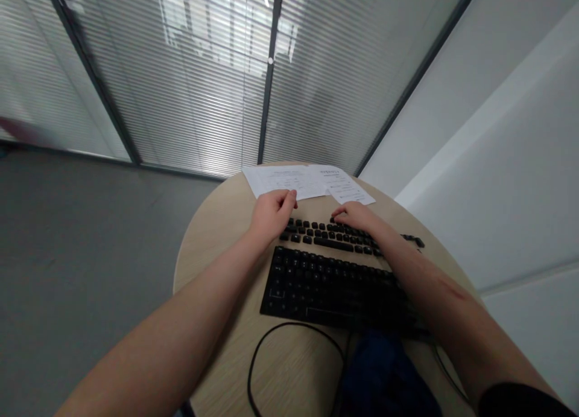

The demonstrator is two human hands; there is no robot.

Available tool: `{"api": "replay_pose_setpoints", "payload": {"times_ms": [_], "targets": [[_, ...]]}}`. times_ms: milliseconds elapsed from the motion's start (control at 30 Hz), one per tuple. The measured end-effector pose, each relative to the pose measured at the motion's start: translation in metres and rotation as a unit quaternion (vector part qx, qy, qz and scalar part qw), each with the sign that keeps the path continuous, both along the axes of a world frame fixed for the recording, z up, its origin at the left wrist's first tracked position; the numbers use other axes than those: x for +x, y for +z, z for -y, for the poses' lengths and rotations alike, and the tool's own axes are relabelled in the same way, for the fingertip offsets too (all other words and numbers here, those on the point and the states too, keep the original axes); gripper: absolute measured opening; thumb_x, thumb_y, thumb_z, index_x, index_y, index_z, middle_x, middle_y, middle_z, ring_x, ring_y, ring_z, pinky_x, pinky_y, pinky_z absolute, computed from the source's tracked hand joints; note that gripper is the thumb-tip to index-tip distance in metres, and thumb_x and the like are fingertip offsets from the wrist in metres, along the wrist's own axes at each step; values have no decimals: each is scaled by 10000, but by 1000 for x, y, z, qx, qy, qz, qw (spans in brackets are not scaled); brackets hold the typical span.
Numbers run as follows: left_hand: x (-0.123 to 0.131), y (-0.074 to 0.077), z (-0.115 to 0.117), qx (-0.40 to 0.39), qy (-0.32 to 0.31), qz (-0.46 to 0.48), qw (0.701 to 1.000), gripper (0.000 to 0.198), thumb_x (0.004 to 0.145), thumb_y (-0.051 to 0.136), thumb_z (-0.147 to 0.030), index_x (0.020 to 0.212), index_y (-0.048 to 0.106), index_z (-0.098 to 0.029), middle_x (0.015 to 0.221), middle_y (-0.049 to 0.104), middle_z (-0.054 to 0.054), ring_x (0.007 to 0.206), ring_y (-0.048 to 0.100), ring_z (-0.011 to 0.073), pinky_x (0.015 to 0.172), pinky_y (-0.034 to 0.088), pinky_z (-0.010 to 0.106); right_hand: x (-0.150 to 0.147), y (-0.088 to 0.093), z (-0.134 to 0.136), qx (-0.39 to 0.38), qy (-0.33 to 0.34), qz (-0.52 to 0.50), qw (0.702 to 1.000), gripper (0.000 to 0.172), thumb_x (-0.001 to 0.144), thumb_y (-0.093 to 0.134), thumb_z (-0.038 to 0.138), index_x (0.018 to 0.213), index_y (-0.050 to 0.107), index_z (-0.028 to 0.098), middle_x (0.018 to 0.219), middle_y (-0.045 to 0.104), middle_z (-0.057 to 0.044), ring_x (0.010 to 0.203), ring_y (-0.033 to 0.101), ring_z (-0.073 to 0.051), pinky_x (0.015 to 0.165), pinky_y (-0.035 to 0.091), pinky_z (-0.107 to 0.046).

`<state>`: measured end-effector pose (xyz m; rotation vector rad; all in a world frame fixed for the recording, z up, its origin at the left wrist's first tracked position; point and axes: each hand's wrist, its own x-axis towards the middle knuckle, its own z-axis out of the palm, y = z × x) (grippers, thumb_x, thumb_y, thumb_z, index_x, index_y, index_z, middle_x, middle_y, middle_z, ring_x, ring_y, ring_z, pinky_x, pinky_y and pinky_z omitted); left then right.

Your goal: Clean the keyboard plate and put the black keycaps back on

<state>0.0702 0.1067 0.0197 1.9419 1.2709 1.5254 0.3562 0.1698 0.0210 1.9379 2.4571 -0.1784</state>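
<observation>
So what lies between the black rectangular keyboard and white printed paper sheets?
In the head view, rows of small black keycaps, the bare right hand over them, bare left hand alongside.

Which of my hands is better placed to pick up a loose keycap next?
Probably your right hand: it reaches over the loose keycaps, while your left hand is curled beside them, near the papers.

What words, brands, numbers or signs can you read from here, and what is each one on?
None can be read.
Left sheet: lines of print, too small and blurred.
Right sheet: a larger heading with lines below, too blurred.
Loose keys: no legend can be made out at this size.
Keyboard: faint marks on some keys, too small and dark.
</observation>
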Motion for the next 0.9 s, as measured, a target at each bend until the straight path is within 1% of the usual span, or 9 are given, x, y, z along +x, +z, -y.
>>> {"api": "replay_pose_setpoints", "payload": {"times_ms": [133,267,367,433,500,567,633,767,900], "targets": [[1,-1,-1,5,-1,-7,1000,434,981,462,-412,654,658,-205,555,589,1,601,566,179,619,382,325,-3,-3,-2,20,18,-20,999,192,876,692,267,1011,824,234,1062,790,-70,1039,705,-230,953,520,-330],[1,-2,-3,14,1,-8,1000,428,980,468,-398,648,659,-206,556,592,4,596,564,182,622,383,330,-12,5,14,87,8,-66,994,202,889,662,280,984,814,186,995,792,-97,972,714,-240,910,533,-365],[1,-2,-3,10,2,-12,1000,425,977,469,-394,651,666,-205,545,587,1,590,559,181,626,387,330,-15,13,46,153,-5,-131,980,191,881,658,281,976,795,187,976,790,-88,918,724,-232,875,550,-376],[1,-1,-2,9,2,-15,1000,426,973,468,-397,651,668,-203,540,579,-2,588,554,179,625,384,328,-15,15,78,165,8,-183,969,189,871,660,294,972,778,188,916,788,-73,822,731,-213,813,569,-360],[1,-1,-2,6,1,-16,1000,428,968,467,-403,649,667,-200,537,566,-4,587,548,178,623,379,325,-13,14,113,146,25,-232,961,183,859,663,300,968,758,187,847,781,-58,747,731,-199,752,582,-336],[2,-1,-2,3,0,-17,1000,433,965,461,-413,647,662,-198,529,546,-8,583,538,177,623,375,322,-12,11,145,116,42,-266,956,157,856,663,300,947,738,196,832,775,-45,737,735,-191,710,583,-306],[3,-2,-2,-1,1,-20,1000,436,961,459,-424,644,655,-198,516,520,-12,576,526,175,619,371,321,-12,7,169,92,60,-277,954,129,859,655,287,935,723,208,807,764,-27,712,727,-177,669,572,-280],[4,-3,-1,-14,10,-22,1000,432,953,466,-444,654,660,-199,504,486,-17,559,504,171,598,358,319,-16,-3,192,119,104,-252,955,95,849,651,227,924,709,215,797,743,-18,684,692,-166,649,548,-279],[2,-3,0,-18,24,-26,999,429,943,466,-457,655,664,-208,523,497,-11,571,506,176,588,355,322,-22,-22,195,166,181,-270,931,82,858,665,173,927,691,210,922,754,-54,831,707,-190,784,569,-325]]}}
